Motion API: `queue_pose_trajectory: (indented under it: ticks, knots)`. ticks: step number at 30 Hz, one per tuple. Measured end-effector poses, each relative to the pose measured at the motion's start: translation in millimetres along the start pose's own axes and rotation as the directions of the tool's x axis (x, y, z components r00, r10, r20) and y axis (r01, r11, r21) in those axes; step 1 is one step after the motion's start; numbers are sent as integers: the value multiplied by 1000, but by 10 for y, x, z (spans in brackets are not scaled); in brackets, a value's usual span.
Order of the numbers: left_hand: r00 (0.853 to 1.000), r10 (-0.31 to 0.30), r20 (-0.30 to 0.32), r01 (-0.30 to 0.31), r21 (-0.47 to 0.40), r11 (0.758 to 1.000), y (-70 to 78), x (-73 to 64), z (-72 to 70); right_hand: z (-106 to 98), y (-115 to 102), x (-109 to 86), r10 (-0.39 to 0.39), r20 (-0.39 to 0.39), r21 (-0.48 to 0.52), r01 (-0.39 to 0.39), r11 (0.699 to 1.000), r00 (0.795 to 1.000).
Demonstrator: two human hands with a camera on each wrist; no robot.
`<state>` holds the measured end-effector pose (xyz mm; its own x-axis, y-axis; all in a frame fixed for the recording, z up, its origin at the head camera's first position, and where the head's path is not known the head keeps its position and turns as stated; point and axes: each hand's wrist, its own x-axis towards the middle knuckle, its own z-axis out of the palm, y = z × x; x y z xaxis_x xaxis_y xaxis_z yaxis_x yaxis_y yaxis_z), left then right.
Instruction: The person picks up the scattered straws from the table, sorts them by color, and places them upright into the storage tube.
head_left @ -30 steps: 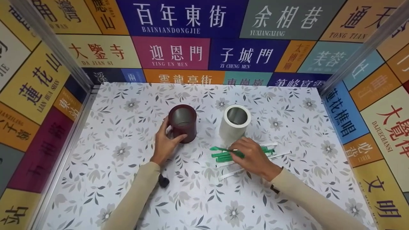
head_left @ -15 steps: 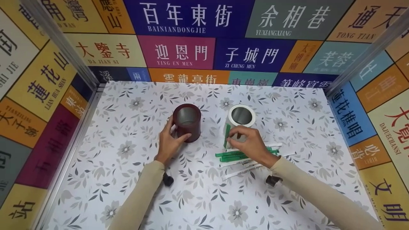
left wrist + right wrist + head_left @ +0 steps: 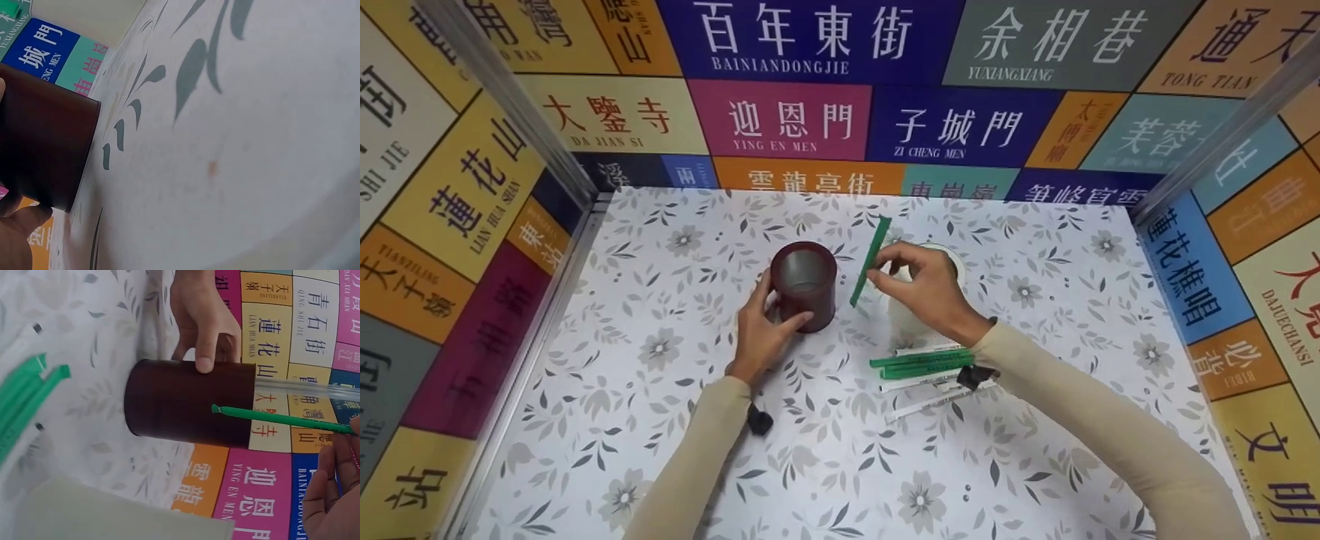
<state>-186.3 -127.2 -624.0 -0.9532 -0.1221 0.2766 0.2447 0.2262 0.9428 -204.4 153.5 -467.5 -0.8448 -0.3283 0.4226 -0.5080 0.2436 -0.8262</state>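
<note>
My left hand (image 3: 757, 334) grips a dark red cup (image 3: 808, 304), thumb at its near side and fingers around its left side. The cup stands upright, its grey metallic inside visible from above. To the right, my right hand (image 3: 934, 289) pinches a slim green wrapped straw (image 3: 870, 262) between thumb and fingertips, raised and tilted beside the red cup's rim. In the right wrist view the straw (image 3: 270, 417) has a crimped end and overlaps the cup (image 3: 191, 402). A white cup (image 3: 906, 322) stands under my right hand, its rim mostly hidden.
Several green wrapped straws (image 3: 919, 366) and white wrapped straws (image 3: 919, 382) lie in a pile in front of the white cup, partly covered by my right sleeve (image 3: 1057, 390). Sign-printed walls (image 3: 795, 120) enclose the flower-patterned table (image 3: 682, 457) at the back and sides.
My right hand has lifted the green straw from the pile, turned it upright and carried it up and left past the white cup. My left hand keeps its grip on the red cup.
</note>
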Motion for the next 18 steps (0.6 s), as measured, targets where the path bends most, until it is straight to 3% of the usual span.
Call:
queue_pose_trajectory:
  ticks: [7, 12, 18]
  knots:
    - [1000, -1, 15, 1, 10, 1000, -4, -33, 3, 156, -30, 314, -71, -53, 49, 74, 996, 996]
    - [1000, -14, 20, 13, 3, 1000, 17, -21, 18, 267, -48, 402, -128, -96, 37, 132, 991, 987]
    - [1000, -11, 17, 12, -8, 1000, 20, -7, 24, 447, 131, 323, -29, -65, 58, 33, 998, 997]
